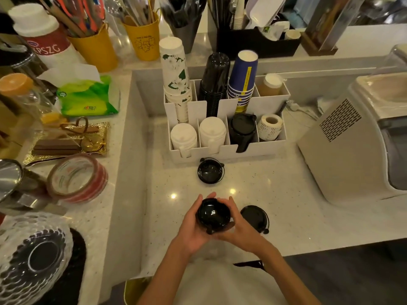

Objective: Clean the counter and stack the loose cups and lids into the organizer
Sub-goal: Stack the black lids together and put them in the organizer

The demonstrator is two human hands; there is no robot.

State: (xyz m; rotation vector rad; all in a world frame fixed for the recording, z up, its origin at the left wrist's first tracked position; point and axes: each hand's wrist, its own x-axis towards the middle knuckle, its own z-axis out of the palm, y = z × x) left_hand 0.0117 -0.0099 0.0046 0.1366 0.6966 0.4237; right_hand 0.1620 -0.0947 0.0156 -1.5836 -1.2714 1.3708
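Observation:
Both hands cup a black lid above the counter's near middle: my left hand curls round its left side and my right hand round its right side. A second black lid lies on the counter just right of my right hand. A third black lid lies in front of the white organizer. The organizer holds stacks of flowered, black and blue cups at the back, with white lids, black lids and a label roll in front.
A beige machine stands at the right. On the raised ledge at left sit a tape roll, a gold tray, a green tissue pack and yellow utensil cups. The counter's front edge runs just below my wrists.

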